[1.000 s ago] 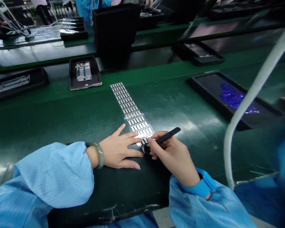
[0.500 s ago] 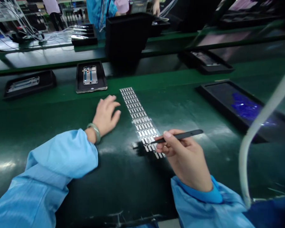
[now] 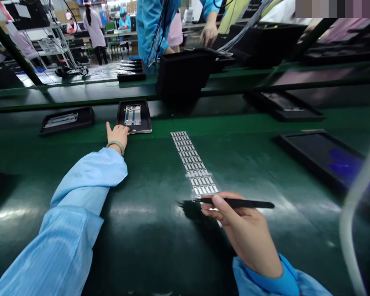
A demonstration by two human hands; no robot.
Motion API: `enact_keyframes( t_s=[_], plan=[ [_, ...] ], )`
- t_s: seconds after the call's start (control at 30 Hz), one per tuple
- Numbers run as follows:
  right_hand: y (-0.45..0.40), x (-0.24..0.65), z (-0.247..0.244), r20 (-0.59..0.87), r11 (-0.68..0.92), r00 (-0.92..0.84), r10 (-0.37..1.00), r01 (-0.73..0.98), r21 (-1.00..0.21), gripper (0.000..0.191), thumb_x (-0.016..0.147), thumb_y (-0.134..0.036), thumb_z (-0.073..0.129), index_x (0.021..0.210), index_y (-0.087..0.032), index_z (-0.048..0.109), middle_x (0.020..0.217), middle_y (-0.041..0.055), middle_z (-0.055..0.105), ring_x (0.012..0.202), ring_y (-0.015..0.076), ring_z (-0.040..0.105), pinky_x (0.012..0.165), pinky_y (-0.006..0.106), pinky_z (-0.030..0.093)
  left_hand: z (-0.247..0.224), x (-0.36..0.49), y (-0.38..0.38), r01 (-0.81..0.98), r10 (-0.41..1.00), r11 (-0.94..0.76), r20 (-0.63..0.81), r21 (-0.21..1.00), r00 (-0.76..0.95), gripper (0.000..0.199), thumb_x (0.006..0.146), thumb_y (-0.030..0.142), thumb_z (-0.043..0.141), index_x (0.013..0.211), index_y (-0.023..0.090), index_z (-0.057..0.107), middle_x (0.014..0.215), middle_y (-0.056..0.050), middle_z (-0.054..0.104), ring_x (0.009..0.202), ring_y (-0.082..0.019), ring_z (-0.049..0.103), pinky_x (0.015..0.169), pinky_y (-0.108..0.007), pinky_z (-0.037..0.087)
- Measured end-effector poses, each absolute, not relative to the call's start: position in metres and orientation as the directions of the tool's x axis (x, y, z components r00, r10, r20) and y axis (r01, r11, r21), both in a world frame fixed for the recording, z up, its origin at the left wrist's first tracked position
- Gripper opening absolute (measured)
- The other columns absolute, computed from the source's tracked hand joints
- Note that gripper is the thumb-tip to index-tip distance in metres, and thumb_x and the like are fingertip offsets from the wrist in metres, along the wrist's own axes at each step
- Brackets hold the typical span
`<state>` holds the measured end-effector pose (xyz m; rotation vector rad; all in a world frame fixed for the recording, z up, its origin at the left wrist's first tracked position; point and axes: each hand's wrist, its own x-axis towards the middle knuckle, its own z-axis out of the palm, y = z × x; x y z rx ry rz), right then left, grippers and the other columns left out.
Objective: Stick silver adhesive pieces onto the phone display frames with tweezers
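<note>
The left hand point(image 3: 118, 135) touches a black rectangular tray point(image 3: 146, 117), grip unclear; the right hand point(image 3: 251, 232) holds slim black tweezers point(image 3: 255, 204) pencil-like, likely for fine control.

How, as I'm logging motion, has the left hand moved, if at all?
Yes: the left hand moved forward and left, from the patterned strip to the closest black tray.

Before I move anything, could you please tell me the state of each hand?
Left hand: fingers at a black tray corner; grip unclear.
Right hand: closed around the black tweezers.
</note>
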<state>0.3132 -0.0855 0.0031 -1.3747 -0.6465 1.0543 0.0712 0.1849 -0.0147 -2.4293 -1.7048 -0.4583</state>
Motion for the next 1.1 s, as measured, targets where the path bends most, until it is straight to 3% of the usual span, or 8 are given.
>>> enact_keyframes(
  t_s=[0.13,0.27,0.37,0.53,0.67,0.8,0.97,1.1],
  plan=[
    [-0.082,0.317,0.005,-0.182,-0.040,0.458,0.870,-0.304,-0.952,0.025,0.064,-0.037,0.078,0.081,-0.021,0.068,0.085,0.0032,0.071,0.071,0.0159,0.068,0.068,0.026,0.059,-0.011,0.060,0.150,0.899,0.842,-0.435,0.381,0.058,0.383,0.021,0.091,0.020,0.044,0.104,0.020,0.061,0.118,-0.011,0.053,0.125,-0.028,0.037,0.109,-0.059,-0.001],
    [-0.080,0.318,0.009,-0.192,-0.032,0.450,0.872,-0.339,-0.940,0.025,0.063,-0.036,0.079,0.082,-0.023,0.069,0.086,0.0027,0.071,0.078,0.0164,0.068,0.074,0.025,0.058,-0.010,0.046,0.094,0.790,0.754,-0.611,0.348,0.058,0.558,0.014,0.083,0.023,0.056,0.094,0.018,0.062,0.129,-0.009,0.046,0.134,-0.026,0.024,0.112,-0.051,0.008],
    [-0.079,0.316,0.012,-0.209,-0.064,0.430,0.878,-0.328,-0.942,0.026,0.062,-0.037,0.079,0.081,-0.023,0.068,0.084,0.0030,0.071,0.077,0.0166,0.068,0.071,0.024,0.058,-0.008,0.037,0.048,0.675,0.670,-0.732,0.279,0.095,0.688,0.013,0.079,0.025,0.059,0.090,0.020,0.062,0.133,-0.007,0.044,0.129,-0.024,0.033,0.112,-0.049,0.011],
    [-0.073,0.305,0.014,-0.224,-0.103,0.377,0.899,-0.316,-0.943,0.034,0.061,-0.038,0.080,0.088,-0.024,0.063,0.081,0.0018,0.071,0.069,0.0157,0.069,0.065,0.023,0.059,-0.002,0.030,-0.020,0.516,0.585,-0.804,0.244,0.296,0.773,0.009,0.083,0.025,0.058,0.089,0.018,0.059,0.122,-0.010,0.052,0.115,-0.024,0.047,0.110,-0.054,0.014],
    [-0.061,0.290,0.019,-0.197,-0.108,0.300,0.933,-0.290,-0.951,0.032,0.063,-0.036,0.079,0.083,-0.022,0.060,0.080,0.0026,0.071,0.071,0.0173,0.070,0.065,0.026,0.059,0.004,0.033,-0.065,0.397,0.485,-0.847,0.208,0.354,0.849,0.010,0.083,0.025,0.060,0.086,0.015,0.058,0.116,-0.008,0.056,0.107,-0.021,0.050,0.108,-0.043,0.032],
    [-0.048,0.268,0.024,-0.201,-0.163,0.157,0.967,-0.223,-0.961,0.029,0.064,-0.034,0.079,0.077,-0.019,0.059,0.082,0.0046,0.071,0.070,0.0186,0.070,0.067,0.032,0.060,0.004,0.038,-0.099,0.305,0.392,-0.896,0.252,0.323,0.885,0.014,0.088,0.025,0.057,0.081,0.014,0.060,0.112,-0.004,0.060,0.100,-0.019,0.052,0.097,-0.032,0.044],
    [-0.037,0.237,0.020,-0.233,-0.220,0.053,0.971,-0.189,-0.957,0.029,0.066,-0.034,0.077,0.079,-0.018,0.057,0.075,0.0015,0.068,0.071,0.0186,0.070,0.069,0.031,0.059,0.006,0.038,-0.115,0.258,0.385,-0.885,0.297,0.387,0.874,0.017,0.094,0.027,0.050,0.084,0.019,0.062,0.108,0.003,0.063,0.098,-0.015,0.055,0.096,-0.027,0.044],
    [-0.036,0.227,0.013,-0.217,-0.205,0.071,0.974,-0.143,-0.968,0.030,0.068,-0.034,0.076,0.080,-0.018,0.054,0.070,-0.0011,0.065,0.069,0.0186,0.070,0.066,0.029,0.060,0.019,0.028,-0.093,0.195,0.385,-0.835,0.294,0.514,0.875,0.023,0.095,0.035,0.046,0.089,0.017,0.059,0.117,-0.004,0.058,0.108,-0.016,0.052,0.104,-0.031,0.036]
  ],
)
